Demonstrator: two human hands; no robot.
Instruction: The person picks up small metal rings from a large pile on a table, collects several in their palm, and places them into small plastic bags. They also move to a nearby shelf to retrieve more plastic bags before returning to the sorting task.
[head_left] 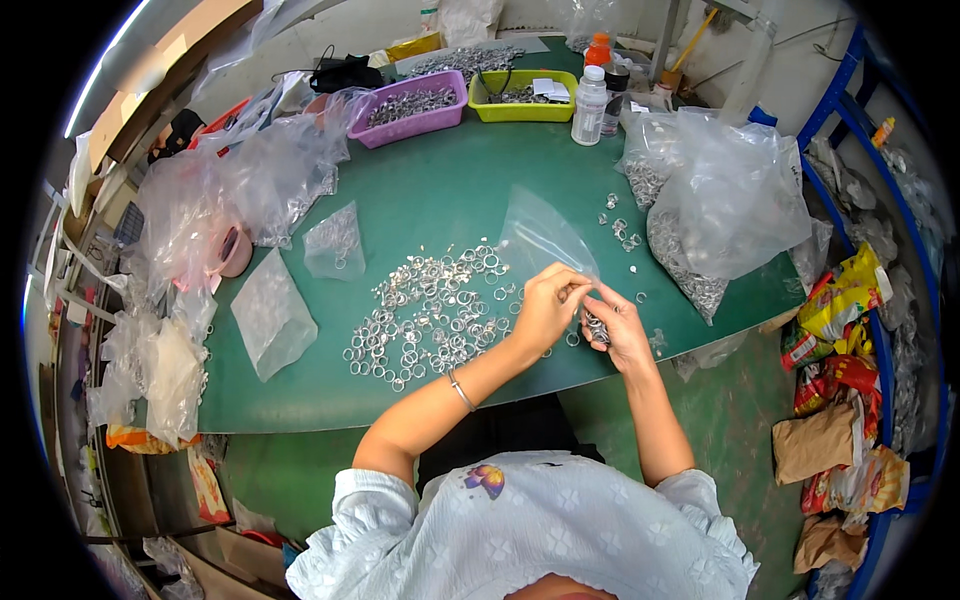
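A small stack of silver metal rings (596, 326) is pinched in the right hand (620, 325), partly hidden by its fingers. The left hand (545, 305), fingers narrowed, is met with it at a clear plastic bag (545, 240); its grip cannot be made out. Left of the hands, loose silver rings (425, 315) are spread on the green table mat (420, 200), bare toward its near edge. Beyond, a purple tray (412, 107) is set.

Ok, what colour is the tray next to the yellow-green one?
Purple tray, full of metal rings; head view shows it best.
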